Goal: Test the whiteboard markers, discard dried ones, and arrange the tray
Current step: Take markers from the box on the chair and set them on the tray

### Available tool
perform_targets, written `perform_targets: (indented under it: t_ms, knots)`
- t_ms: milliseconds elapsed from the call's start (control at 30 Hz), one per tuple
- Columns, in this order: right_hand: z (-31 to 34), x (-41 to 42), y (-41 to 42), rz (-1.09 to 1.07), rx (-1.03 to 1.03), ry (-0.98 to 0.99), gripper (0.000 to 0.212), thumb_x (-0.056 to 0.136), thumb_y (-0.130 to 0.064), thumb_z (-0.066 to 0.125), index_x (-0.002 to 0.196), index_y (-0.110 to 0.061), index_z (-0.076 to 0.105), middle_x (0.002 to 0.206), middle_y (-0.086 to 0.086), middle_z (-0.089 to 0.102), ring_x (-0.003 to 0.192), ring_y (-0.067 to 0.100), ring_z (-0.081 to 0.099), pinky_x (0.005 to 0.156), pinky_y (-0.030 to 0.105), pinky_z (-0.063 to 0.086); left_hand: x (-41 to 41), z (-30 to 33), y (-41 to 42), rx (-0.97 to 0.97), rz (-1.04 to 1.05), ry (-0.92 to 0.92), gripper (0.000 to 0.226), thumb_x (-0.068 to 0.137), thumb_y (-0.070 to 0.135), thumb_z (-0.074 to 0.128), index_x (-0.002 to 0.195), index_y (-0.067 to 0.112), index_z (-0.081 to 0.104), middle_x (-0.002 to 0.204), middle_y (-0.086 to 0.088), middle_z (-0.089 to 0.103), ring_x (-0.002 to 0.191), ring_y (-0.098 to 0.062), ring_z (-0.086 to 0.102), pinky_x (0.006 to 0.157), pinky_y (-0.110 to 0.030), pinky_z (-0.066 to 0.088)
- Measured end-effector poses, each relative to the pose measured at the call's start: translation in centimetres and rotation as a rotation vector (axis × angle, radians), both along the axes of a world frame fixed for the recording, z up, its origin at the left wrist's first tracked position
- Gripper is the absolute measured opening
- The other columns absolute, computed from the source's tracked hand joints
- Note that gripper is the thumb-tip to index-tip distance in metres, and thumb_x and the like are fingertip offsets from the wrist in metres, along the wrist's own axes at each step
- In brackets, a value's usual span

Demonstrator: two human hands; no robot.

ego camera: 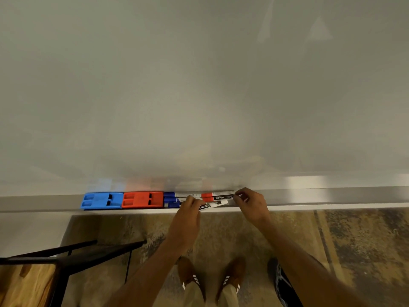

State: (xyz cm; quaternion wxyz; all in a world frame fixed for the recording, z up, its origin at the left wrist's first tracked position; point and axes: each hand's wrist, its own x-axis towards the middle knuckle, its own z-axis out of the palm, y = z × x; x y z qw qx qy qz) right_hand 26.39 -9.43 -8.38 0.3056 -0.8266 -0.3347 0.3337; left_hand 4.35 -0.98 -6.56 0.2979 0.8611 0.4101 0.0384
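Observation:
A metal marker tray runs along the bottom of the whiteboard. In it lie blue-capped markers and red-capped markers, side by side. My left hand grips a white marker with a black label, tilted over the tray's front edge. My right hand pinches the right end of the red-capped markers with its fingertips.
A blue eraser and a red eraser sit in the tray to the left of the markers. Below left stands a wooden table with black legs. My shoes are on the mottled floor beneath; a dark object lies at right.

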Motion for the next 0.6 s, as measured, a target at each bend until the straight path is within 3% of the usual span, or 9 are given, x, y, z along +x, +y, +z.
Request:
perform_targets:
  t_ms: [100,167,400,600]
  knots:
    - [2.0,-0.9,-0.9,-0.012,0.120,0.398,0.011,0.091,-0.019,0.068,0.102,-0.021,0.071,0.082,0.003,0.074,0.063,0.016,0.064,0.054,0.025,0.052,1.0,0.1,0.2,0.073,-0.030,0.018,0.036,0.100,0.015,0.047,0.134,0.024,0.051,0.129,0.004,0.049,0.118,-0.011,0.048,0.101,-0.024,0.042]
    - [2.3,-1.1,-1.5,-0.030,0.149,0.486,0.013,0.090,-0.012,0.069,0.102,-0.016,0.071,0.082,0.007,0.074,0.057,0.021,0.058,0.049,0.030,0.051,1.8,0.0,0.3,0.088,-0.064,0.006,0.037,0.099,0.014,0.048,0.134,0.025,0.052,0.130,0.005,0.050,0.119,-0.012,0.048,0.100,-0.027,0.042]
    - [1.2,1.0,-2.6,-0.219,0.113,0.440,0.012,0.091,-0.005,0.066,0.100,-0.010,0.073,0.076,0.009,0.073,0.057,0.021,0.058,0.055,0.036,0.054,1.9,-0.8,0.6,0.045,0.017,-0.005,0.042,0.097,0.024,0.055,0.139,0.025,0.047,0.135,0.004,0.051,0.124,-0.014,0.047,0.104,-0.029,0.041]
    - [0.1,1.7,-2.6,-0.184,0.014,0.319,0.012,0.092,-0.010,0.064,0.100,-0.016,0.072,0.080,0.004,0.073,0.060,0.018,0.061,0.056,0.032,0.056,0.0,-1.9,1.2,0.072,0.024,0.075,0.035,0.099,0.022,0.052,0.134,0.019,0.054,0.134,0.004,0.053,0.124,-0.014,0.048,0.104,-0.028,0.039]
